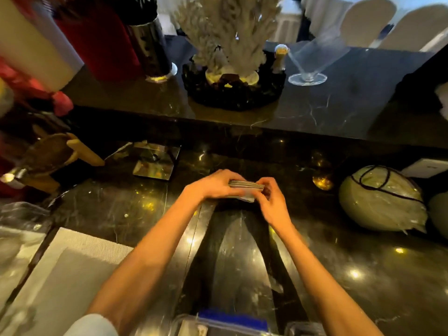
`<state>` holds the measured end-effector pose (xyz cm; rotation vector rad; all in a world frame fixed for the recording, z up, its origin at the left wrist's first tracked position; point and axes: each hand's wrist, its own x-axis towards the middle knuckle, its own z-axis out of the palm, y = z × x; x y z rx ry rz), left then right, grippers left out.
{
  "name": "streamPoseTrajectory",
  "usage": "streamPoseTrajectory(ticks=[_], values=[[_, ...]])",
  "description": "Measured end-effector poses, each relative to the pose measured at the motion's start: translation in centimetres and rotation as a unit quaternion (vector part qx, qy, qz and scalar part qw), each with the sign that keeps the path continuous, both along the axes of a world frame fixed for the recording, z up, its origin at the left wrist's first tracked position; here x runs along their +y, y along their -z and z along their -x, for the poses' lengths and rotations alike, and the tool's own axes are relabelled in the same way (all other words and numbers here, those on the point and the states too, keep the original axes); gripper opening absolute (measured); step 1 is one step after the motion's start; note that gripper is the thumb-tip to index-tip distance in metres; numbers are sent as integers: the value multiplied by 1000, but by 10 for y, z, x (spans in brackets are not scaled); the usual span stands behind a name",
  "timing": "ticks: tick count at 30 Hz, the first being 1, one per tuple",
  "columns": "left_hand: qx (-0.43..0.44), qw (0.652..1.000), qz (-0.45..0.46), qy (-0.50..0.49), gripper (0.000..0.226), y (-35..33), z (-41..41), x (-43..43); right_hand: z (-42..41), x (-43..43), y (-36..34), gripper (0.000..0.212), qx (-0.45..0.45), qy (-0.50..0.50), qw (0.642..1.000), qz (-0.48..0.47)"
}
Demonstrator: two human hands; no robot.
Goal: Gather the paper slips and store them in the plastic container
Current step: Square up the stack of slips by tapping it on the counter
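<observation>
Both hands met over the middle of the dark marble bench (339, 263), holding a squared stack of paper slips (246, 185) between them, a little above the surface. The left hand (213, 184) closed around the stack's left end, its fingers curled over the top edge, so its grip was pinching the slips. The right hand (272, 198) pressed in from the right end, with its fingertips against the stack's side and something pale and blurred just under it; that grip also pinched the slips. Both forearms were bare, and a light sleeve (89, 326) showed at the left elbow. The clear plastic container (191, 327), with a blue strip along its edge, sat at the near edge of the bench, well apart from the stack and below the arms. A pale woven mat (80, 263) lay at the left. On the raised ledge behind stood a white coral piece (232, 32) in a dark basket (232, 95), with a stemmed glass (309, 69) to its right. A round greenish bundle (383, 200) wrapped in film rested on the right side.
</observation>
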<state>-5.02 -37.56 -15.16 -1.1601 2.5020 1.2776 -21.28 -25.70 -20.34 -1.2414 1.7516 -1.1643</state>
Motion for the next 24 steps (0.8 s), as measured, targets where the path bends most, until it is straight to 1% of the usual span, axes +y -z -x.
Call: streamPoseTrajectory(ticks=[1, 2, 5, 7, 9, 10, 11, 12, 14, 16, 19, 21, 24], values=[[-9, 1000, 19, 20, 43, 2, 5, -7, 4, -3, 2, 22, 27, 1, 999, 23], [-20, 999, 32, 34, 48, 4, 8, -13, 8, -4, 4, 21, 62, 0, 997, 47], [-56, 993, 79, 68, 74, 12, 14, -25, 13, -5, 13, 25, 203, -13, 972, 118], [-60, 981, 158, 97, 83, 20, 16, -27, 13, -6, 23, 25, 248, -13, 959, 138], [-61, 960, 245, 122, 86, 31, 16, -27, 14, -7, 32, 23, 254, 4, 961, 112], [-57, 952, 272, 131, 86, 38, 15, -27, 15, -8, 37, 20, 253, 2, 962, 104], [-52, 948, 283, 137, 85, 45, 13, -28, 15, -7, 44, 19, 276, -18, 955, 104], [-49, 946, 285, 145, 84, 52, 12, -29, 14, -7, 50, 19, 279, -47, 954, 104], [-59, 942, 284, 170, 85, 63, 10, -35, 13, -6, 57, 23, 252, -83, 960, 90], [-76, 939, 266, 202, 87, 72, 9, -40, 10, -5, 61, 24, 228, -89, 967, 64], [-86, 948, 209, 226, 87, 80, 8, -43, 7, -4, 68, 28, 225, -98, 969, 38], [-99, 943, 213, 238, 87, 82, 10, -43, 6, -7, 72, 31, 222, -101, 969, 34], [-124, 935, 215, 252, 81, 78, 17, -42, 9, -16, 70, 34, 225, -115, 968, -1]])
